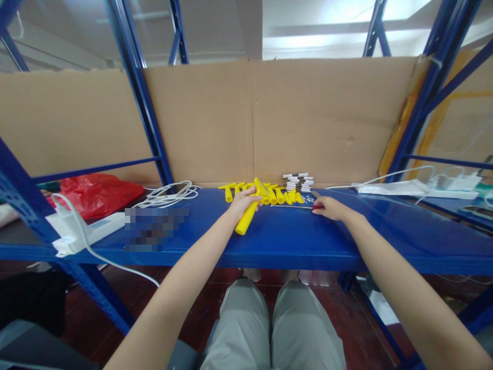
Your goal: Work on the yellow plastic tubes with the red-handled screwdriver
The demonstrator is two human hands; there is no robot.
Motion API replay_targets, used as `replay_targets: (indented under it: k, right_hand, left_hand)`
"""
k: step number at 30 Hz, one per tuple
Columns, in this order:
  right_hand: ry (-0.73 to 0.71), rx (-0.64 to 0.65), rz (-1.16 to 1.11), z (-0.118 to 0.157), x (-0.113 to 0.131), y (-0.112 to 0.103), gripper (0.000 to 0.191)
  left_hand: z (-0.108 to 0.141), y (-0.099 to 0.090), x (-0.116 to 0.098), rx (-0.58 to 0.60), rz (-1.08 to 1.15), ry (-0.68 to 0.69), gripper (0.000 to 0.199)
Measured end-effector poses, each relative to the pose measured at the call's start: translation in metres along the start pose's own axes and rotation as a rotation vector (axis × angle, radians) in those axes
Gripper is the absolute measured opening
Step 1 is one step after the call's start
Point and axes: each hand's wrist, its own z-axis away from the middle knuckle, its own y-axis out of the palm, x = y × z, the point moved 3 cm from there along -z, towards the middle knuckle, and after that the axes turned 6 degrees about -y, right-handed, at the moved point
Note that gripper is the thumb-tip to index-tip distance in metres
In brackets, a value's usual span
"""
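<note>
My left hand (pixel 242 201) is closed around a yellow plastic piece (pixel 247 218) with a round, tube-like handle that slants toward me. Its far end shows beyond my fingers, close to a row of similar yellow T-shaped pieces (pixel 279 196) at the back of the blue shelf. To the right, my right hand (pixel 332 207) rests low over the shelf, its fingers closed on the red handle of a screwdriver (pixel 292 206). The thin metal shaft points left, toward the yellow pieces. Small silvery bits (pixel 308 198), perhaps screws, lie just behind the shaft.
White-and-dark bundles (pixel 298 182) are stacked against the cardboard backing (pixel 327 118). A coiled white cable (pixel 169 195), a power strip (pixel 96 229) and a red plastic bag (pixel 98 192) lie leftward. Another power strip (pixel 447 191) is rightward. Blue posts (pixel 142 97) frame the blue shelf (pixel 285 241).
</note>
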Motion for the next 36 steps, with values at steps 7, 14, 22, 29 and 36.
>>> replay_targets:
  k: [7, 14, 22, 29, 36]
  right_hand:
    - [0.010, 0.047, -0.036, 0.005, 0.007, -0.004, 0.010]
    - [-0.041, 0.008, -0.159, 0.010, 0.000, -0.011, 0.008]
    - [-0.088, -0.071, -0.399, 0.014, 0.007, -0.020, 0.033]
    - [-0.113, -0.059, -0.440, 0.013, 0.012, -0.018, 0.045]
    - [-0.131, -0.056, -0.422, 0.013, 0.010, -0.018, 0.044]
  left_hand:
    - [-0.001, 0.002, 0.008, -0.002, -0.139, -0.094, 0.063]
    - [0.005, 0.005, 0.009, -0.046, -0.204, -0.128, 0.068]
    - [0.014, 0.010, 0.006, -0.063, -0.206, -0.153, 0.067]
    - [0.013, 0.011, 0.009, -0.059, -0.189, -0.161, 0.070]
    - [0.010, 0.010, 0.011, -0.024, -0.181, -0.146, 0.070]
